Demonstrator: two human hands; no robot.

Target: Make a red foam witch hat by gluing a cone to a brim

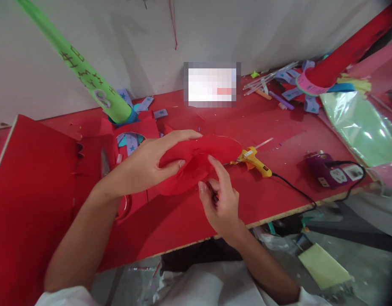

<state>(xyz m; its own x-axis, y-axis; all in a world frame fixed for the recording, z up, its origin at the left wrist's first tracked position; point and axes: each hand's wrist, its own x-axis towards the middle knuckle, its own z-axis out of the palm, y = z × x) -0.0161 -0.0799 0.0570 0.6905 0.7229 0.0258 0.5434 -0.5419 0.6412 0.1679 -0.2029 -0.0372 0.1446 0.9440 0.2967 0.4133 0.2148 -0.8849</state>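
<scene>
My left hand (151,159) grips a round, red, paper-like sheet (221,146) above the table, its fingers behind the sheet and its thumb on the near face. The sheet is bent, with a hollow fold in its middle. At its right side is my right hand (223,199), its index fingertip touching the sheet, its thumb apart from that finger and its other fingers curled. A yellow glue gun (255,161) lies just right of the sheet, a clear glue stick jutting from its back. Scissors (124,208) with red handles lie partly hidden beneath my left forearm.
A green paper cone (100,85) stands at the back left, near a red folded board (36,182). A red cone (345,59) with a pink band, glue sticks (269,78) and a purple power box (331,170) are at the right. The glue gun's cord trails over the table's front edge.
</scene>
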